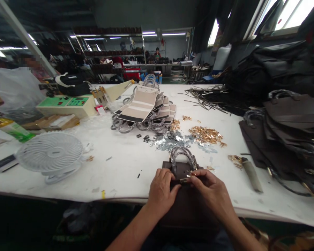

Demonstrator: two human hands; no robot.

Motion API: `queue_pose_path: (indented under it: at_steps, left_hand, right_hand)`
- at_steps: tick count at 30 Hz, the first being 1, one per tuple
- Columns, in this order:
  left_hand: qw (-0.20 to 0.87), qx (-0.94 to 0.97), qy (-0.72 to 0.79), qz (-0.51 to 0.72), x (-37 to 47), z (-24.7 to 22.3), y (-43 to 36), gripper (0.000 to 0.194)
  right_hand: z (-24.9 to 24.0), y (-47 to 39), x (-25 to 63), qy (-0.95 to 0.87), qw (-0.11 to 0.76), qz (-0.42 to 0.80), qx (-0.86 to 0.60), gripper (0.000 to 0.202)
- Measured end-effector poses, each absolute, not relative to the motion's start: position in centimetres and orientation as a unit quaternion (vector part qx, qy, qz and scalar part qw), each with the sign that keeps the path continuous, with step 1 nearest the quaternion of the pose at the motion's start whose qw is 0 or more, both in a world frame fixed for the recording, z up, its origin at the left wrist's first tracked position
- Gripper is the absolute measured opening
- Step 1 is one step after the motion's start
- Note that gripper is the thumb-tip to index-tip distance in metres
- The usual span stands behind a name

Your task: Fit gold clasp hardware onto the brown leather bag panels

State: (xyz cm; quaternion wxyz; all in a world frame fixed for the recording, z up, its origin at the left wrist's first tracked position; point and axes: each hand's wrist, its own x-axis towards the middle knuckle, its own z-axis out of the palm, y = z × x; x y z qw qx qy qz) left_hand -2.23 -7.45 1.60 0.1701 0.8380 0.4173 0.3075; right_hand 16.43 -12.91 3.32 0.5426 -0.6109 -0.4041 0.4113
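Note:
A dark brown handbag panel [184,205] hangs over the table's front edge, its top lying on the tabletop. Its looped handle [183,155], wrapped in clear plastic, points away from me. My left hand [161,190] grips the panel's left side, thumb on top near the middle. My right hand [210,188] pinches a small gold metal fitting [190,173] between thumb and fingertips, just over the panel. A gold bar-shaped piece [183,180] sits on the panel between the two hands; how it is fixed I cannot tell.
Beyond the handle lie gold fittings [208,135] and flat silver plates [170,139]. Beige bag panels [142,103] are piled behind them. A white fan [51,151] stands left; a rod-like tool [252,175] and brown bag pieces [285,129] lie right. A person [157,53] is far back.

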Motion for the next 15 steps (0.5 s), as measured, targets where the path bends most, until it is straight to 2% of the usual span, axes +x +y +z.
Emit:
queue_pose_path:
  at_steps: [6,10,15]
  left_hand:
    - [0.152,0.806,0.438,0.368,-3.0,1.5,-7.7,0.014]
    - [0.134,0.812,0.472,0.317,-4.1,2.0,-7.5,0.017]
    - [0.183,0.797,0.514,0.259,-4.5,3.5,-7.3,0.016]
  right_hand:
    - [2.1,-13.0,15.0,-0.418,0.519,0.398,-0.631,0.038]
    - [1.5,-13.0,14.5,-0.434,0.509,0.366,-0.647,0.038]
    - [1.3,-13.1,13.7,-0.486,0.48,0.314,-0.659,0.031]
